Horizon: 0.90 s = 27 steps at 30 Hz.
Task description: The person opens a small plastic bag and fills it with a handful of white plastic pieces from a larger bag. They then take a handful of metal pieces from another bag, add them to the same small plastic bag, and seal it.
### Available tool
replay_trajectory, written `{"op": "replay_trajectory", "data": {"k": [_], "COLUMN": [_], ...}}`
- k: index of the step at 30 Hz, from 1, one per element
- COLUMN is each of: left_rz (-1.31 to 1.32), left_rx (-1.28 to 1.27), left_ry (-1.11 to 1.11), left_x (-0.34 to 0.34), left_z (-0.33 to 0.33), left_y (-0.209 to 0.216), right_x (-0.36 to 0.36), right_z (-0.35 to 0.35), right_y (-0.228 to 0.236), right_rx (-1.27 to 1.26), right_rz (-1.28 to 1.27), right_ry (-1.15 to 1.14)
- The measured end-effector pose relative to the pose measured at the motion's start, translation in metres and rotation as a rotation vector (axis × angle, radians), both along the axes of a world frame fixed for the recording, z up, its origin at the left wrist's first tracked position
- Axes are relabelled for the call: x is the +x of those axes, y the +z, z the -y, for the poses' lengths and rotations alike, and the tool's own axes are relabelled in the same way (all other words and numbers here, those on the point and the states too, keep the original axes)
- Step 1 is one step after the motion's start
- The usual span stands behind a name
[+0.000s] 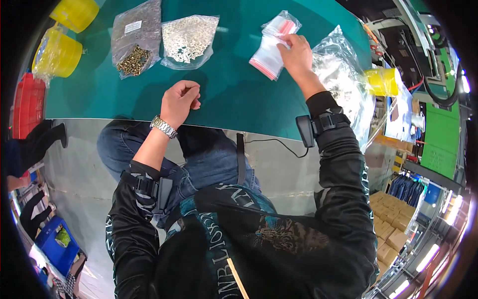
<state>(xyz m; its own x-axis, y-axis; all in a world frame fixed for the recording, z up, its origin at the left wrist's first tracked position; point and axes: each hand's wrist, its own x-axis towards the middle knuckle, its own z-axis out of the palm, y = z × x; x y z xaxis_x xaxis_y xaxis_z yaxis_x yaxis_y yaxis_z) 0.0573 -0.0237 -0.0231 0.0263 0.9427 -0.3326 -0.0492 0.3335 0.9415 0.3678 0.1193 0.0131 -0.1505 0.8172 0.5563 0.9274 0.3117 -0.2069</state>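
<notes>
My right hand (298, 57) reaches over a stack of clear zip bags (269, 59) with red strips, thumb and fingertips closed on the stack's right side. At the table's near edge, my left hand (180, 103) is curled closed; whatever its fingers hold, if anything, is hidden. Beyond it lie two open plastic bags of small parts: brass-coloured pieces spill toward the mouth of a greyish bag (137, 27), and a clear bag (189, 42) holds small whitish pieces. Right of my right hand is a large clear plastic bag (341, 70) with pale contents.
Yellow rolls (59, 52) wrapped in film stand on the green table (234, 94) at far left. Another yellow roll (383, 82) sits by the right edge. A red crate (27, 107) is beyond the left edge. Cardboard boxes (393, 219) are stacked at right. A thin cable (279, 142) hangs below the table edge.
</notes>
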Motion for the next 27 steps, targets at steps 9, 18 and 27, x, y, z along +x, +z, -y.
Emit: {"op": "replay_trajectory", "data": {"k": [9,18,27], "left_rz": [0.068,0.063,0.049], "left_rx": [-0.021,-0.007,0.012], "left_ry": [0.013,0.011,0.016], "left_x": [0.0,0.0,0.001], "left_z": [0.001,0.002,0.002], "left_y": [0.003,0.002,0.001], "right_x": [0.018,0.023,0.031], "right_z": [-0.003,0.006,-0.001], "right_y": [0.018,0.025,0.044], "right_rx": [-0.371,-0.279,0.207], "right_rz": [-0.047,-0.12,-0.178], "right_ry": [-0.06,-0.071,0.112]}}
